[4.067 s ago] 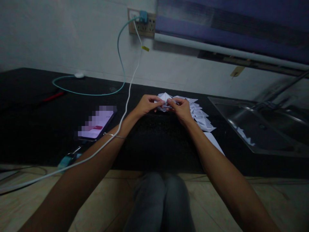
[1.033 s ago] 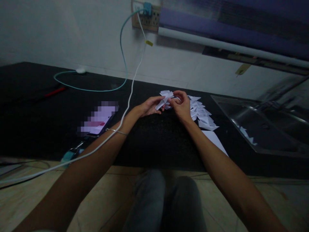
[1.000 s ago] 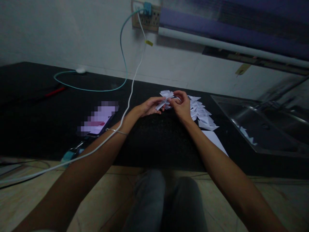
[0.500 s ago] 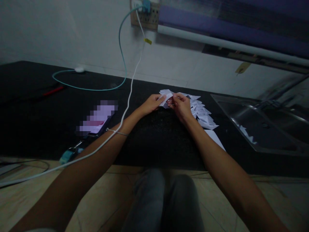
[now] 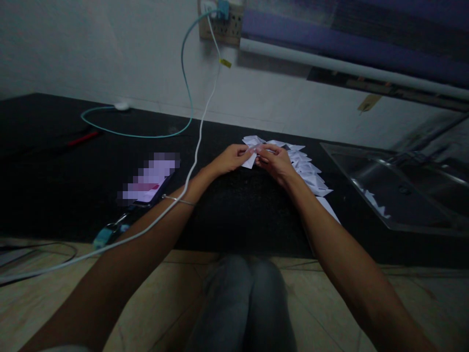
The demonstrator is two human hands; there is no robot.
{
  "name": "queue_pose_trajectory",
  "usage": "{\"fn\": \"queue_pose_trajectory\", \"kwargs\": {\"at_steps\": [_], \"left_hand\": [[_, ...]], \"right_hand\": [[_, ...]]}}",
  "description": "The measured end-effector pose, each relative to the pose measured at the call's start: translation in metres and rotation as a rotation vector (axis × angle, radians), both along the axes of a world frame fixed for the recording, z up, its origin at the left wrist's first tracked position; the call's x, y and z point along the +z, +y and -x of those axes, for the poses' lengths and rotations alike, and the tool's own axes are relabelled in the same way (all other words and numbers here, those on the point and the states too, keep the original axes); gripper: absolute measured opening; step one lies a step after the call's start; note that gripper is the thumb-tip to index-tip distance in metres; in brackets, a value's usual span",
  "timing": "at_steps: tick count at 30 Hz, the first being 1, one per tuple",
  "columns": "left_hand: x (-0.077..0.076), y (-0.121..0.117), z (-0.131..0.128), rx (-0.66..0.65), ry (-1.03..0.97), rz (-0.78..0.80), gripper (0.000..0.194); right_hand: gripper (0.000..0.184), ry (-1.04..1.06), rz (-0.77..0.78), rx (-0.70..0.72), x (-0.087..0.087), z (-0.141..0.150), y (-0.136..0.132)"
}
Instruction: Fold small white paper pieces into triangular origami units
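Note:
Over the black counter (image 5: 234,210), my left hand (image 5: 230,159) and my right hand (image 5: 275,161) meet, both pinching one small folded white paper piece (image 5: 252,157) between their fingertips. Just behind and to the right of my hands lies a pile of folded white paper triangles (image 5: 306,168). A flat white sheet (image 5: 328,208) rests on the counter beside my right forearm.
A lit phone (image 5: 148,183) lies left of my left arm, with a white cable (image 5: 198,142) running up to a wall socket (image 5: 216,27). A teal cable (image 5: 135,134) loops at the back left. A steel sink (image 5: 399,190) sits at the right.
The paper piece has been turned and lowered between my fingers. My hands stayed together at the same spot on the counter.

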State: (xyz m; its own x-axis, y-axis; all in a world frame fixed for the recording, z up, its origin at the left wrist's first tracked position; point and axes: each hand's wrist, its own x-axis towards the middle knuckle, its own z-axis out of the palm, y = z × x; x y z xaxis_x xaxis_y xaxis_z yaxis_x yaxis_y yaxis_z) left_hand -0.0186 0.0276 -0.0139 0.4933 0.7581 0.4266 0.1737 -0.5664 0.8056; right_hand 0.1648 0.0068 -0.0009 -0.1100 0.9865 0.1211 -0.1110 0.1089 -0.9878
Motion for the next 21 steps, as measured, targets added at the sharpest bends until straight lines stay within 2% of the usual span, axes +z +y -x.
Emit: {"fn": "queue_pose_trajectory", "kwargs": {"at_steps": [5, 11, 13, 17, 21], "left_hand": [[0.000, -0.002, 0.003, -0.003, 0.100, -0.049, 0.034], [0.006, -0.006, 0.005, -0.147, 0.036, 0.140, 0.044], [0.006, -0.005, 0.005, -0.144, 0.012, 0.165, 0.046], [0.005, -0.005, 0.005, -0.113, 0.056, 0.144, 0.036], [0.006, -0.008, 0.003, -0.062, 0.044, 0.132, 0.034]], "right_hand": [[0.024, -0.074, -0.001, -0.040, -0.004, -0.002, 0.004], [0.020, -0.164, -0.112, -0.102, -0.009, -0.007, 0.011], [0.021, -0.166, -0.123, -0.096, -0.010, -0.008, 0.012], [0.018, -0.128, -0.134, -0.071, -0.012, -0.007, 0.014], [0.021, -0.086, -0.102, -0.081, -0.013, -0.006, 0.014]]}}
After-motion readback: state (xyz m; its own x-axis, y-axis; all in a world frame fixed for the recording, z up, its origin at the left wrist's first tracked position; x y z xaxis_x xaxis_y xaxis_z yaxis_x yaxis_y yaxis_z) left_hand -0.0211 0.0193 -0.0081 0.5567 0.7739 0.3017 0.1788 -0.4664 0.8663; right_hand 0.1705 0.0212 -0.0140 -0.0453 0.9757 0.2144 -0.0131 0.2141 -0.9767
